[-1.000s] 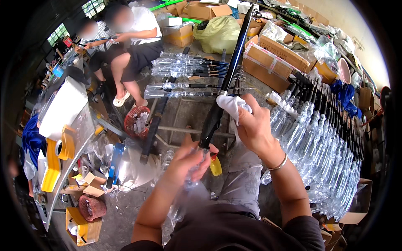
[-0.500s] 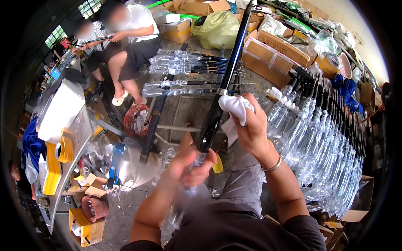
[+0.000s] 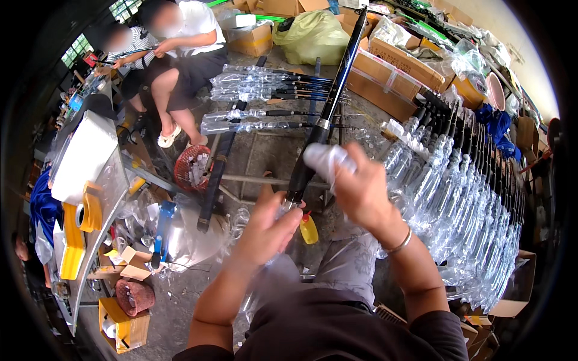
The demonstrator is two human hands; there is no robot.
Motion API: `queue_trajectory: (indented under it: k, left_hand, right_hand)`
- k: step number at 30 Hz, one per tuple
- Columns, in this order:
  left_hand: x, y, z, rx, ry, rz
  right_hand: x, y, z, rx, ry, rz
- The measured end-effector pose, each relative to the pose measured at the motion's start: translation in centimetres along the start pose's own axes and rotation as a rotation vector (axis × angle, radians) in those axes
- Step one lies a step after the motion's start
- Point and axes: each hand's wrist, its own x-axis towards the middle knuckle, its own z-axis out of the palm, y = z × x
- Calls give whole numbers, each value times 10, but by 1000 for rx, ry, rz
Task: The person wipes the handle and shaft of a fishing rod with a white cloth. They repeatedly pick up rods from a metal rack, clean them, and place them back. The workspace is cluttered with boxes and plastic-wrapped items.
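A black fishing rod (image 3: 336, 96) with a silver ring slants up and away in front of me. My left hand (image 3: 274, 225) is closed around its lower part, where clear plastic wrap shows below the fingers, partly blurred. In my right hand (image 3: 364, 192) is a bunched white cloth (image 3: 328, 161), smeared by motion, against the rod's thick black section below the ring. A metal bangle circles my right wrist. Just beyond my left hand, lower down, is a small yellow bottle (image 3: 309, 230).
Many plastic-wrapped rods (image 3: 457, 210) lean in a row at right; more rest on a rack (image 3: 223, 168) ahead. Two people sit at far left. A red basket (image 3: 194, 167) holds white scraps. A cluttered table (image 3: 105, 222) stands left, cartons (image 3: 385, 84) at the back.
My left hand has shifted slightly up and right along the rod, nearer its thick section. The right hand with the cloth has moved a little down and blurs more.
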Motion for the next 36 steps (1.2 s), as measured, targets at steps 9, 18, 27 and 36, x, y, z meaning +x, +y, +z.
queue_trajectory:
  k: [9,18,27,36]
  left_hand:
    - [2,-21,-1,488,186,335]
    - [0,-12,14,798,488,650]
    - [1,-17,5,1065,704,813]
    - [0,-21,3,1056,688,813]
  right_hand:
    - [6,0,-10,-101,48,73]
    - [2,-16,-11,-143,-10,91]
    - [-6,-37,-7,-88,-94,-19]
    - [-1,-36,-3,-63,-102,-44]
